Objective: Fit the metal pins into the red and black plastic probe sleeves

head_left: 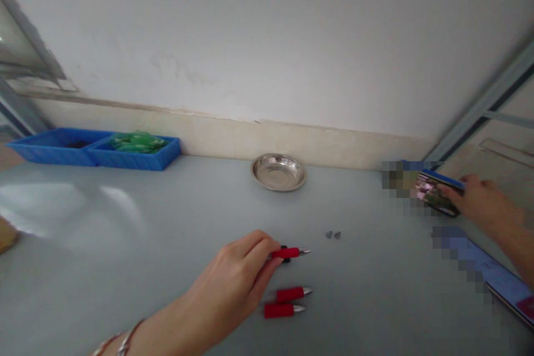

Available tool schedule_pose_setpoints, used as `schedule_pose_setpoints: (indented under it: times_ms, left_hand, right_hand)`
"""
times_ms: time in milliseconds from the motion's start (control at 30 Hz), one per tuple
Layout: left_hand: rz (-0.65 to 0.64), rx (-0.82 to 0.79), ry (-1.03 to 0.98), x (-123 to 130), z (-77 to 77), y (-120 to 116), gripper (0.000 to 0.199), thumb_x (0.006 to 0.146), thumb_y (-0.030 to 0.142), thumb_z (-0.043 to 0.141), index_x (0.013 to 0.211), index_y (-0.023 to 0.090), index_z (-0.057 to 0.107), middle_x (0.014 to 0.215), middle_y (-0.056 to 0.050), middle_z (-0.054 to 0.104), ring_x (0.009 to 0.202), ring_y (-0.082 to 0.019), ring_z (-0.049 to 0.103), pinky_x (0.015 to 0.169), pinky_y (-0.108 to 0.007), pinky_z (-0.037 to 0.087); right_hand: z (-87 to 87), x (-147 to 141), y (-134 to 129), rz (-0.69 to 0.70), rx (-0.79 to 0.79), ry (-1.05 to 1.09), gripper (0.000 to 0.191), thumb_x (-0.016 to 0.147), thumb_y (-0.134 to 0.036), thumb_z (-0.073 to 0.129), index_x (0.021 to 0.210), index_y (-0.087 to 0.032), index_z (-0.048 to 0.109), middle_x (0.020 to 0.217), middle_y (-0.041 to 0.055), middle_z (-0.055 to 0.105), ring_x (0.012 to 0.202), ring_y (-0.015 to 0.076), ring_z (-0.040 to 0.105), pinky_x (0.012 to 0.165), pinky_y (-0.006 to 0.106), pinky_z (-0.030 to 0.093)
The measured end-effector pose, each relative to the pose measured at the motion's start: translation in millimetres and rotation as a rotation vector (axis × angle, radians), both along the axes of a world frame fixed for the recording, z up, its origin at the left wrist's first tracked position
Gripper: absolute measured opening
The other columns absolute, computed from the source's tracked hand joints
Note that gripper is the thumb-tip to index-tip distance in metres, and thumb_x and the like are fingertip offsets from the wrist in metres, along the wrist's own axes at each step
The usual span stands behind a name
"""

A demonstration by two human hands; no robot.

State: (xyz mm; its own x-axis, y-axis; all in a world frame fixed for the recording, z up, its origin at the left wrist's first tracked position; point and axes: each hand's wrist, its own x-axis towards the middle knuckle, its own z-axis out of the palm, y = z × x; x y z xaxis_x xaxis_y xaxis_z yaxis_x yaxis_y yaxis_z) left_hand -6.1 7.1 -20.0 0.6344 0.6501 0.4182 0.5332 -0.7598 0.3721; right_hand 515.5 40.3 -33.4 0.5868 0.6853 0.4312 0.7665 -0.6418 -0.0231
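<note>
Near the middle of the table, my left hand [246, 267] pinches a red pen piece [287, 253] with a silver tip pointing right. A small black part shows behind it, partly hidden. Two more red pen pieces with silver tips, an upper one [291, 293] and a lower one [278, 310], lie just below my fingers. Two small metallic pieces [332, 235] rest to the right of the hand. At the far right, my right hand [486, 203] grips the end of a flat phone-like item [438, 192] with a blue edge and a flowery picture.
A round metal dish [278, 172] stands by the wall. Blue trays [137, 161] at the back left hold a green bag and dark items. A flat device [496, 275], partly pixelated, lies at the right. Metal frame bars [479, 94] rise beyond it.
</note>
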Motion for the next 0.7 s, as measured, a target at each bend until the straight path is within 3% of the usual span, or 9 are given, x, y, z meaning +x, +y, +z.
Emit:
schedule_pose_setpoints:
  times_ms: [67,167,300,367,433,533,700]
  left_hand:
    - [-0.007,-0.005,-0.002,0,0.1,-1,0.014,0.089,0.019,0.039,0.088,0.02,0.053,0.079,0.001,0.058,0.065,-0.012,0.057,0.059,-0.022,0.046]
    - [-0.013,-0.009,-0.005,1,0.8,-1,0.015,0.089,0.019,0.039,0.088,0.019,0.053,0.079,0.0,0.058,0.065,-0.011,0.056,0.059,-0.022,0.046]
    - [-0.019,-0.018,0.0,1,2.2,-2,0.016,0.09,0.019,0.038,0.088,0.018,0.054,0.079,-0.001,0.058,0.065,-0.012,0.056,0.06,-0.022,0.046]
    - [-0.02,-0.025,0.003,1,2.6,-2,0.017,0.09,0.019,0.038,0.089,0.018,0.055,0.08,-0.001,0.058,0.066,-0.012,0.056,0.061,-0.022,0.046]
    - [-0.022,-0.023,0.007,1,2.6,-3,0.017,0.09,0.019,0.038,0.089,0.018,0.055,0.081,-0.002,0.058,0.067,-0.012,0.056,0.062,-0.022,0.046]
    - [-0.023,-0.023,0.022,1,2.1,-3,0.017,0.089,0.02,0.038,0.088,0.018,0.055,0.081,-0.002,0.059,0.067,-0.012,0.056,0.061,-0.021,0.046]
    - [-0.011,-0.027,0.019,1,1.7,-3,0.016,0.089,0.019,0.039,0.088,0.018,0.055,0.083,-0.002,0.059,0.067,-0.011,0.057,0.062,-0.021,0.046]
  right_hand:
    - [4.9,-12,-2,-0.072,-0.08,0.009,0.073,0.074,-0.069,0.035,0.119,-0.014,0.052,0.096,0.0265,0.055,0.086,0.0367,0.059,0.049,0.038,0.025]
    - [13.6,-34,-6,-0.108,-0.05,-0.009,0.069,0.079,-0.064,0.03,0.125,-0.015,0.046,0.105,0.0257,0.051,0.094,0.0367,0.057,0.053,0.039,0.027]
    - [24.1,-73,-9,0.013,-0.012,-0.012,0.062,0.081,-0.059,0.032,0.118,-0.013,0.05,0.103,0.0248,0.051,0.088,0.0329,0.058,0.054,0.036,0.032]
    - [27.2,-98,-8,0.153,0.015,0.003,0.055,0.082,-0.056,0.035,0.108,-0.012,0.056,0.099,0.0235,0.053,0.083,0.0306,0.057,0.057,0.036,0.035]
    - [28.6,-129,-8,0.398,0.068,0.066,0.048,0.082,-0.052,0.039,0.097,-0.011,0.059,0.095,0.0212,0.054,0.08,0.028,0.056,0.062,0.037,0.038]
    - [30.6,-188,-11,0.61,0.031,0.15,0.036,0.082,-0.048,0.045,0.092,-0.018,0.059,0.089,0.0077,0.059,0.069,0.0161,0.055,0.067,0.029,0.042]
    - [38.8,-287,-38,0.962,-0.125,0.626,0.034,0.085,-0.045,0.04,0.095,-0.019,0.06,0.082,0.0031,0.063,0.061,0.0123,0.053,0.058,0.024,0.039]
